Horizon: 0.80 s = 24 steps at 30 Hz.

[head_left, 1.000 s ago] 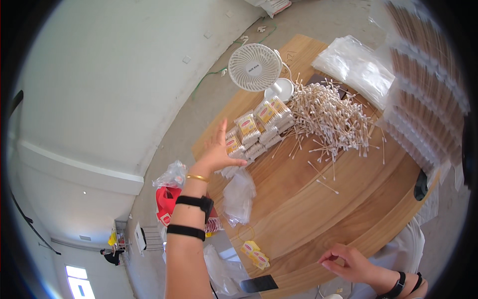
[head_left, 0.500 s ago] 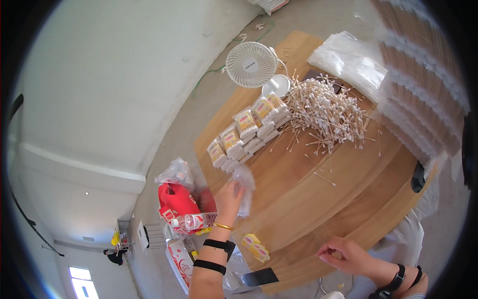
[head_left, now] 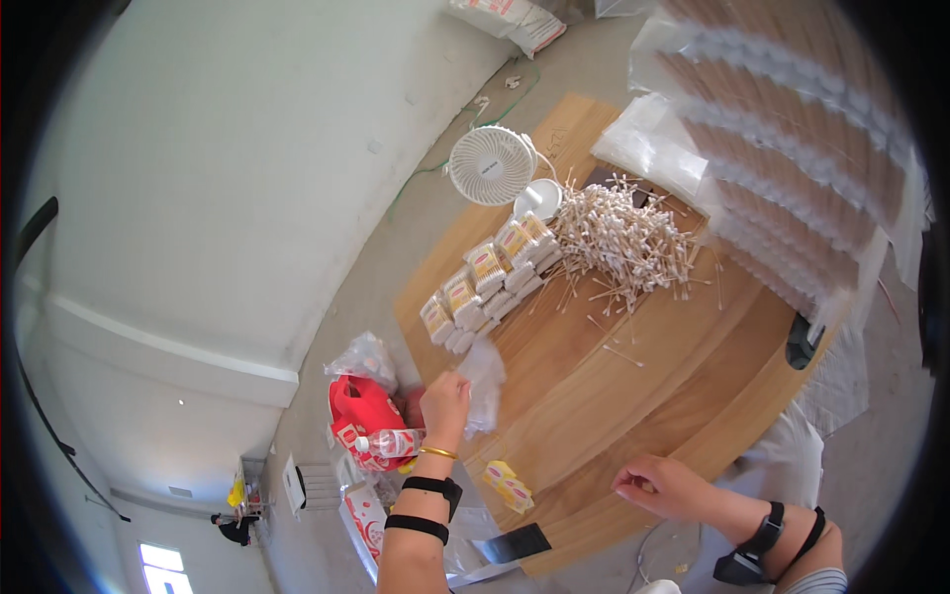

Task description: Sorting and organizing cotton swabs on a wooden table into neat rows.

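Observation:
My left hand (head_left: 447, 401) is closed on a clear plastic bag (head_left: 484, 384), which is blurred and hangs by the table's left edge. Just beyond it are stacked packs of cotton swabs (head_left: 483, 277) with yellow and white labels. A large heap of loose cotton swabs (head_left: 623, 238) lies to their right. Over the near part of the table, my right hand (head_left: 665, 488) has its fingers curled together; whether anything is in them is hidden. Several small yellow label cards (head_left: 508, 486) lie between my two forearms.
A white fan (head_left: 492, 165) stands behind the packs. Clear bags (head_left: 653, 144) lie at the far edge, and bundled swabs in plastic (head_left: 792, 148) rise at the right. Left of the table are a red bag (head_left: 364, 408) and a bottle (head_left: 388, 443). A dark phone-like slab (head_left: 519, 544) lies at the near edge.
The whole view has shifted a little. The plastic bag in my left hand has swung and spread out wider. My right hand's fingers have curled in more, and it has shifted slightly left.

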Motion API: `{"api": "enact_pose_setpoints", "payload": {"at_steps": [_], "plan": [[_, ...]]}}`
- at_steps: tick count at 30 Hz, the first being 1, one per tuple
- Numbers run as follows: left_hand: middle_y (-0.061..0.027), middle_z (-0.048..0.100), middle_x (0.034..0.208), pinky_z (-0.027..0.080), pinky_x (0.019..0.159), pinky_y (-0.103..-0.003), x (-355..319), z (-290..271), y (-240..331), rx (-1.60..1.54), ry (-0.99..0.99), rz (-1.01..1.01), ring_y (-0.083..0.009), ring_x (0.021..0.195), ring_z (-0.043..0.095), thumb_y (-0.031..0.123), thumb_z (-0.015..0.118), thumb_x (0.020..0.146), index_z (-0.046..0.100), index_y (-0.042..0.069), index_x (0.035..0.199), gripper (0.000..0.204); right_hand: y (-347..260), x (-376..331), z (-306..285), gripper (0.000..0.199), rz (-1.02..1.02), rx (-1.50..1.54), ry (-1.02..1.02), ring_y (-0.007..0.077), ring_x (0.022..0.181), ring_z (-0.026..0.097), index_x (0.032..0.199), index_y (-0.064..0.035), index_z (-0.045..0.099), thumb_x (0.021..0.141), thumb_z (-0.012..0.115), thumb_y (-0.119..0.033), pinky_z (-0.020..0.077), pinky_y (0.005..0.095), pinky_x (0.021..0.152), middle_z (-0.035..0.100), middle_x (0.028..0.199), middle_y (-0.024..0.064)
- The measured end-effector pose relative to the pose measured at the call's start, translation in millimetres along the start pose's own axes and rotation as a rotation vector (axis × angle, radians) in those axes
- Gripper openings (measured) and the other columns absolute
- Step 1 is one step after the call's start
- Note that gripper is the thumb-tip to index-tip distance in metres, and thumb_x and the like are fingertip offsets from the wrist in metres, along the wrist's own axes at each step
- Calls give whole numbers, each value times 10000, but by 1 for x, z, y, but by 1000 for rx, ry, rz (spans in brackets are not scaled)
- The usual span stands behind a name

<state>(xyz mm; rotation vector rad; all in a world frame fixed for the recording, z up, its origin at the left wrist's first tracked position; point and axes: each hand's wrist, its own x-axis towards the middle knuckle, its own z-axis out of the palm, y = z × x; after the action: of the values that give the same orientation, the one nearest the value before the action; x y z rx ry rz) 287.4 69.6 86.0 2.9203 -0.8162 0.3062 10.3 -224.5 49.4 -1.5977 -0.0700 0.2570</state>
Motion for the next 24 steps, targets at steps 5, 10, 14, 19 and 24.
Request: {"api": "enact_pose_setpoints", "payload": {"at_steps": [5,10,14,19,24], "plan": [[-94,630,841,497,713,-430,-16,-23,49,-46,58,135,-317,841,621,118,713,773,631,97,815,95,5,8,8,199,59,63,101,243,769,655,998,-32,676,935,643,-218,517,335,672,672,854,119],[-85,618,886,478,768,-427,-97,-36,145,-210,-148,325,-309,878,590,91,704,761,641,104,869,126,14,24,25,268,-32,246,148,270,685,633,951,-20,673,945,645,-286,503,354,644,662,772,135],[-67,623,869,472,777,-415,-148,-34,183,-254,-193,219,-294,875,596,58,734,725,649,106,866,172,24,23,38,262,-52,34,19,294,682,647,928,-25,670,926,636,-285,515,375,648,674,764,143],[-55,619,859,449,792,-384,-176,-44,191,-183,-162,115,-268,867,592,90,760,729,686,122,898,187,45,25,44,208,-5,6,-56,319,767,691,936,-60,695,856,632,-242,534,413,691,712,824,147],[-47,638,851,443,834,-377,-181,-55,198,-192,-297,-7,-234,864,616,249,748,842,709,130,903,140,44,28,50,227,-66,-126,-80,276,746,692,968,-59,711,888,631,-256,532,385,689,716,811,122]]}}
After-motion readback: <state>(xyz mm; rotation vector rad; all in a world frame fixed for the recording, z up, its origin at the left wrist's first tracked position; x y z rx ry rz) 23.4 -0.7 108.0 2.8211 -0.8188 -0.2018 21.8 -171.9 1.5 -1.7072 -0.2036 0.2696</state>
